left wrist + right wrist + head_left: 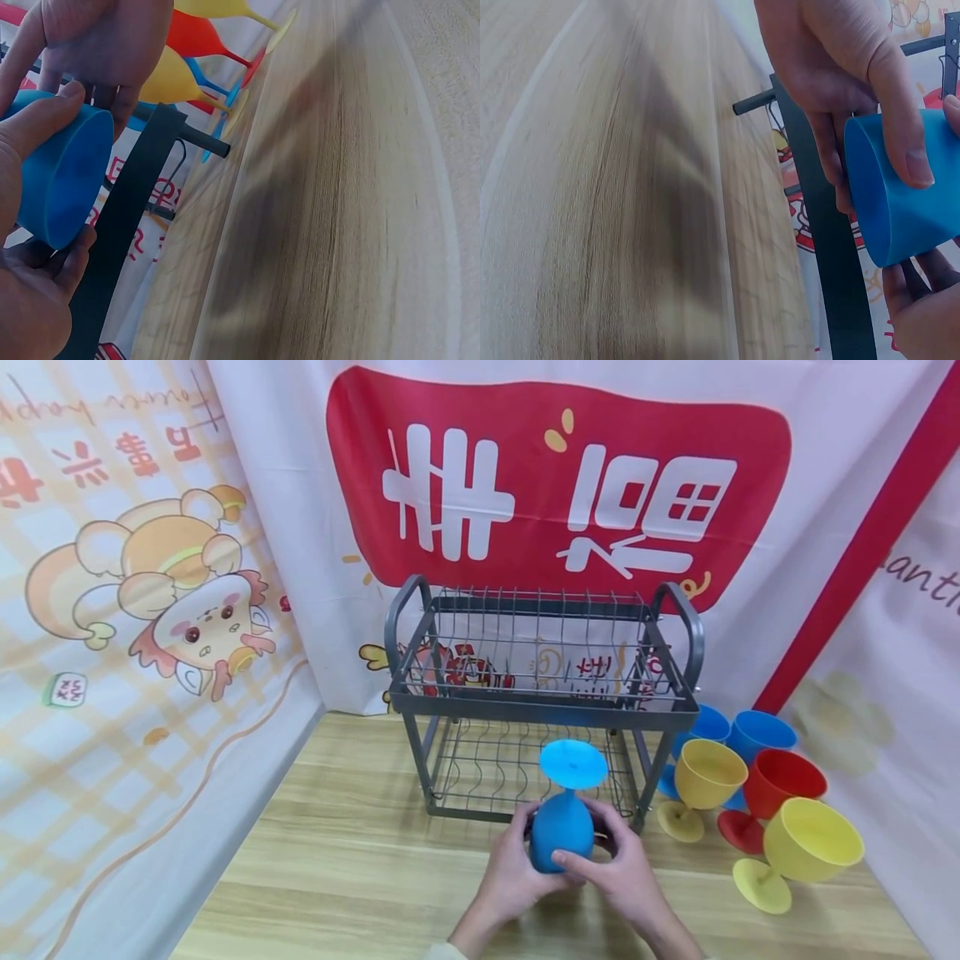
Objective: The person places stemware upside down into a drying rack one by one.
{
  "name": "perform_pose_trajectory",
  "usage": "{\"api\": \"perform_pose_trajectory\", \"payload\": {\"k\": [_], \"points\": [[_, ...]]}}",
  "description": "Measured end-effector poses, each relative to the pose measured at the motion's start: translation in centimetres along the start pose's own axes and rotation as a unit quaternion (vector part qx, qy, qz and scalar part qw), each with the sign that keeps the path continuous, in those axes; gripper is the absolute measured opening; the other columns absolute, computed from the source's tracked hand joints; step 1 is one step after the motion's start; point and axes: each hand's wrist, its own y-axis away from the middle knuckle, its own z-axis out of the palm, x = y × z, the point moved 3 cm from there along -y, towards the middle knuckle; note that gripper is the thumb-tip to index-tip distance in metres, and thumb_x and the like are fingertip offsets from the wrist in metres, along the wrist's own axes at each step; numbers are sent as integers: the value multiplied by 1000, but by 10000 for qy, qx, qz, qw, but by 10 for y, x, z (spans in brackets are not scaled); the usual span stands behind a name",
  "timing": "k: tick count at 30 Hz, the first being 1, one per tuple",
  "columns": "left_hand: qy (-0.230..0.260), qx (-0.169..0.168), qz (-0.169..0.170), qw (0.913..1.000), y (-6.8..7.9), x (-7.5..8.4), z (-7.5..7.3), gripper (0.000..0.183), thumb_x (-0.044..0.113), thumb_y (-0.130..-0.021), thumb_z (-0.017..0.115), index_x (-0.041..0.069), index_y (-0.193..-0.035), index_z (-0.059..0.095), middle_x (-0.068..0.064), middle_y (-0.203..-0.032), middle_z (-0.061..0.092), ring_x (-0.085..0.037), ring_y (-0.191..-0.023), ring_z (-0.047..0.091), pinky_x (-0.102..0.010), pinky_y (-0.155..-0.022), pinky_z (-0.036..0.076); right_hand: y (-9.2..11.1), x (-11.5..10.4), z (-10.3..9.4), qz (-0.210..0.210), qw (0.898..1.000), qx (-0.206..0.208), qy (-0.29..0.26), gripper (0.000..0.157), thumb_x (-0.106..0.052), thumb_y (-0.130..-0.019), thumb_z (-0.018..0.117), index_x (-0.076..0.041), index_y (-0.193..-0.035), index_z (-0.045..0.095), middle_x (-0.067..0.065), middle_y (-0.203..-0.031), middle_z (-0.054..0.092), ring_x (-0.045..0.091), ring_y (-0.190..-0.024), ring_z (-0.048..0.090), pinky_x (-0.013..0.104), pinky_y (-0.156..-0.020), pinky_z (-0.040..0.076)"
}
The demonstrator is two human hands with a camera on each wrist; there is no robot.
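Note:
A blue plastic goblet [562, 835] is held upside down, its round foot on top and its bowl below. My left hand [516, 870] grips the bowl from the left side. From the right, my right hand [621, 862] holds the same bowl, with the thumb laid across its front near the rim. Both wrist views show the open mouth of the goblet [79, 180] facing the wooden table, with a gap beneath it. Right behind the hands stands a dark grey two-tier dish rack [543, 710], whose wire shelves hold nothing.
To the right of the rack several goblets stand upright: two blue ones [761, 735] at the back, an orange-yellow one [705, 777], a red one [783, 785] and a yellow one [810, 843]. Printed cloth [300, 527] hangs around the wooden table [322, 860] on three sides.

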Motion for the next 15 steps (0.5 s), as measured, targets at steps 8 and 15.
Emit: {"api": "perform_pose_trajectory", "payload": {"k": [8,15], "points": [[-175,49,67,9998,0,0,1,90,42,-73,97,36,-146,45,-6,-145,64,-30,-132,63,-57,-106,55,-2,6,-1,-130,9993,-84,340,79,-38,-84,91,-27,-151,52,9,-148,62,29,-134,60,53,-114,50],[-209,-14,186,9996,1,1,-1,90,41,-76,95,38,-150,44,-3,-148,62,-29,-134,61,-55,-107,55,0,5,0,-118,9991,74,397,83,-43,-83,91,-25,-153,50,11,-151,60,32,-136,61,57,-114,51]]}}
